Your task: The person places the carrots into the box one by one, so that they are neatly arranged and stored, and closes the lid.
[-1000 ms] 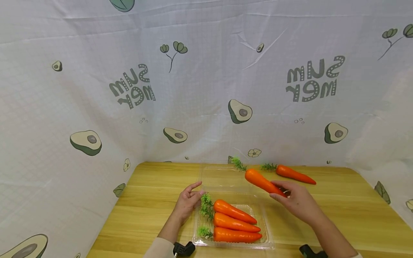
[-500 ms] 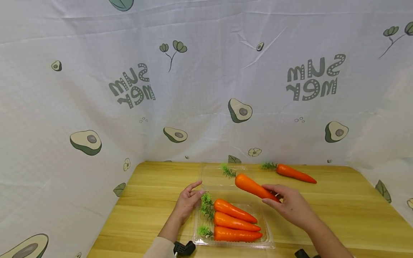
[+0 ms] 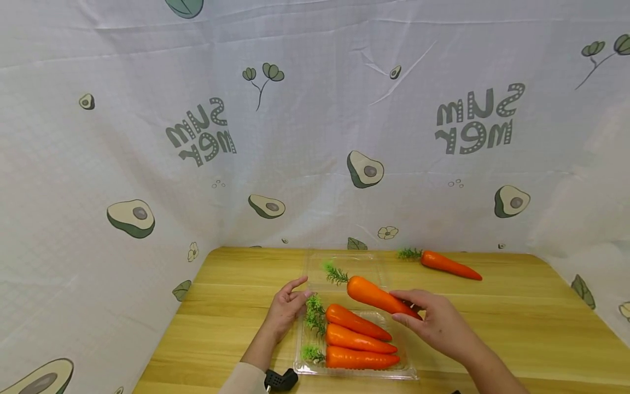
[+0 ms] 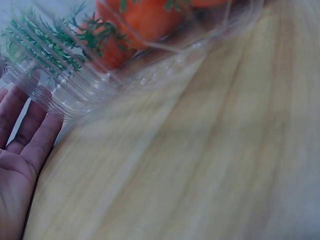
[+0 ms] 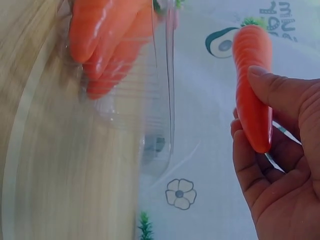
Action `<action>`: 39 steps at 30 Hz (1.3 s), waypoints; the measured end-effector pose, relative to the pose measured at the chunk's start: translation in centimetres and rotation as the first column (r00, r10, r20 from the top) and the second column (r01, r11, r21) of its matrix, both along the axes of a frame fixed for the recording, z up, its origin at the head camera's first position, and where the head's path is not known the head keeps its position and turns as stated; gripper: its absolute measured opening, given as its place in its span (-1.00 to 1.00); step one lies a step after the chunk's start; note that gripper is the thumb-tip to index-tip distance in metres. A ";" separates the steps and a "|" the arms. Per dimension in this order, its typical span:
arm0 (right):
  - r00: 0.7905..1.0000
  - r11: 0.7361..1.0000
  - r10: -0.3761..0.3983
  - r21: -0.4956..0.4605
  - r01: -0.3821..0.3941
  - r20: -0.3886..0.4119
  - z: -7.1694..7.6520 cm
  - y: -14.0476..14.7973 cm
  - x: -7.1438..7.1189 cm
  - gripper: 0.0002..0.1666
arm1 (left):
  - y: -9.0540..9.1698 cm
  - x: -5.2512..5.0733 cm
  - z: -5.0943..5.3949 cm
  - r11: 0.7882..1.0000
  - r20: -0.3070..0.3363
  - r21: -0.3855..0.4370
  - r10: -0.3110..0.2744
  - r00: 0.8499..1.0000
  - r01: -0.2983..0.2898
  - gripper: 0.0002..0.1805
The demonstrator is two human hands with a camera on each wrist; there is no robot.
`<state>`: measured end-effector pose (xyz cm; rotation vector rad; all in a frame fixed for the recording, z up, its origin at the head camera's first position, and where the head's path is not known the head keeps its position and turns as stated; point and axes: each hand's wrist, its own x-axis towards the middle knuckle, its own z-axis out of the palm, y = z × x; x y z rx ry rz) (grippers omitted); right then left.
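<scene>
My right hand (image 3: 438, 325) pinches an orange carrot (image 3: 370, 294) near its pointed end, above the back part of a clear plastic box (image 3: 359, 374); its green leaves point to the back left. In the right wrist view, thumb and fingers of the hand (image 5: 285, 145) hold the carrot (image 5: 252, 90). Three carrots (image 3: 359, 340) lie side by side in the box, leaves to the left. My left hand (image 3: 285, 312) is at the box's back left corner, fingers extended. The left wrist view shows the fingers of that hand (image 4: 22, 145) touching the clear wall (image 4: 75, 102).
The box's clear lid (image 3: 339, 268) lies open toward the back of the wooden table (image 3: 221, 306). Another carrot (image 3: 450, 266) lies at the back right. A white cloth with avocado prints (image 3: 315, 137) hangs behind the table.
My right hand has moved left and slightly toward the front with its carrot, from right of the box to over its back part. My left hand has stayed in place.
</scene>
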<state>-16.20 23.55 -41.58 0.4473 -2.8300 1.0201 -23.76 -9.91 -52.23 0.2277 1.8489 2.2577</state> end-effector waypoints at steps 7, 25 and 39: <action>0.997 0.999 0.052 -0.008 -0.052 -0.063 0.0 -0.7 0.8 -0.53 | 0.0 0.0 0.0 1.000 0.000 -0.006 0.004 1.000 -0.004 -0.37; 0.970 0.970 0.244 -0.022 -0.243 0.023 -1.6 -1.7 1.8 -0.47 | -0.1 0.1 0.0 0.998 -0.002 -0.049 0.036 0.999 -0.036 -0.38; 0.947 0.947 0.318 0.030 -0.320 0.043 -2.9 -2.2 1.6 -0.55 | -0.3 0.0 -0.1 0.999 -0.027 -0.045 -0.005 1.000 0.003 -0.36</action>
